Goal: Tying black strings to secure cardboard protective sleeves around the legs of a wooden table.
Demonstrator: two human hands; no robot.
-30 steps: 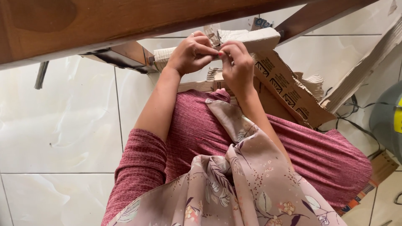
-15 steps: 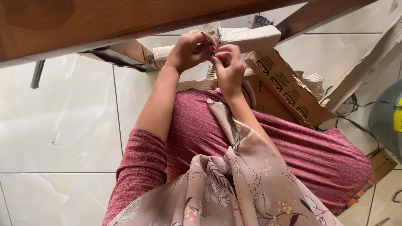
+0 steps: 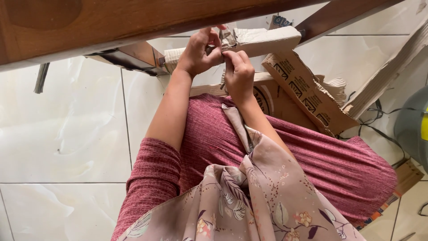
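Note:
My left hand (image 3: 198, 52) and my right hand (image 3: 238, 73) are raised close together under the edge of a brown wooden table (image 3: 89, 27). Both pinch a long pale paper-wrapped piece (image 3: 261, 39) that lies across a wooden table leg. The left fingers grip its crumpled wrapping near the top, the right fingers pinch the wrapping just below. My arms come out of dark red ribbed sleeves, and a floral pink scarf (image 3: 263, 196) hangs over my lap.
Torn brown cardboard flaps (image 3: 307, 93) lie on the floor to the right of my hands. A slanted wooden table leg (image 3: 339, 18) runs up right. Black cables (image 3: 379, 129) and a grey round object (image 3: 412, 125) sit at far right. White glossy floor tiles (image 3: 62, 134) fill the left.
Both hands have moved upward toward the table edge, still gripping the wrapped piece; the fingers have shifted along its crumpled wrapping.

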